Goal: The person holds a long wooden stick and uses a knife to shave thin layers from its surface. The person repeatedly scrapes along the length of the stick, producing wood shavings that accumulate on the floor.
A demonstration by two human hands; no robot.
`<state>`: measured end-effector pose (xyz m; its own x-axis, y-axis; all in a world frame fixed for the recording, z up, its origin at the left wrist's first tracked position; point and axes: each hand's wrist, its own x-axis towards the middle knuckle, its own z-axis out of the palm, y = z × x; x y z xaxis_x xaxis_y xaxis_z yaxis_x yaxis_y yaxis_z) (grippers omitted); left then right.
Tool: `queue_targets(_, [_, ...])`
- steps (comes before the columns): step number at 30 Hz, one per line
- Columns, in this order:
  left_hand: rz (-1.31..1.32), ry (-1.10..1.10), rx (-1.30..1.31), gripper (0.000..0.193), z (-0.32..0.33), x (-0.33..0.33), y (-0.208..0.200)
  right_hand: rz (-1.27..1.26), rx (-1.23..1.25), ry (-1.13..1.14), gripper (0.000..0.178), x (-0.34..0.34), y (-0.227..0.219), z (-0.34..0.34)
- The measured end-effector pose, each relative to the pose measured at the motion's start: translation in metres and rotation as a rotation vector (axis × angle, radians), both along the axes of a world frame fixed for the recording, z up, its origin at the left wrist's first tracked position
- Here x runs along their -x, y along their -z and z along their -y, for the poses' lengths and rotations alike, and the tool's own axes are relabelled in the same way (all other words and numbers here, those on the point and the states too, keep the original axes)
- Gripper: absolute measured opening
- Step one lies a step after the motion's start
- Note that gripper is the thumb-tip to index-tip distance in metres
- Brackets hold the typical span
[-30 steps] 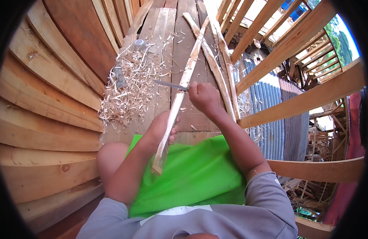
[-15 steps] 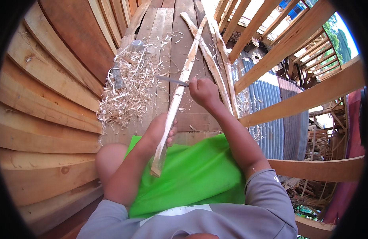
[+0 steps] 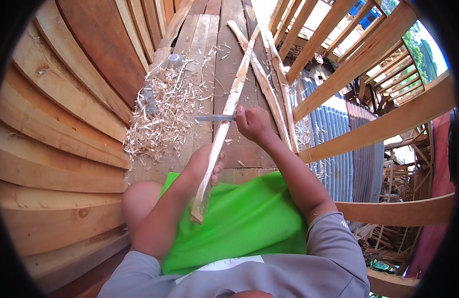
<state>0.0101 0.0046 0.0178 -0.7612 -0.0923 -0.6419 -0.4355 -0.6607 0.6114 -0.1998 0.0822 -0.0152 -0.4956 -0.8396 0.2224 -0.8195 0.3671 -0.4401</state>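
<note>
A long, pale stick of peeled wood [image 3: 233,101] slants from above my lap toward the far planks. My left hand [image 3: 202,166] is wrapped round its lower part, fingers curled about the right side. In my right hand [image 3: 254,122] is a knife [image 3: 209,118], its handle hidden in the fist. The blade lies across the top of the stick and points left. Green cloth [image 3: 229,213] covers my lap under the stick's near end.
Wood shavings [image 3: 162,119] are heaped on the plank floor at left, with a clear cup [image 3: 174,60] at their far edge. Two more sticks [image 3: 264,82] lie beyond my right hand. A slatted wooden wall [image 3: 65,164] stands left, a wooden railing [image 3: 358,134] right.
The knife has turned so its blade lies nearly level across the stick, and it sits slightly nearer to me. My left hand keeps its hold on the stick.
</note>
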Motion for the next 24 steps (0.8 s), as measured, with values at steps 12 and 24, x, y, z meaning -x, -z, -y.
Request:
queue_targets(12, [0.011,-0.054,-0.116,0.027,-0.008,0.006,-0.004,0.140,0.118,0.253,0.054,0.056,0.014,-0.003])
queue_targets(24, [-0.137,0.022,-0.409,0.029,0.011,-0.003,0.005,0.046,-0.010,0.107,0.050,0.022,0.014,0.002])
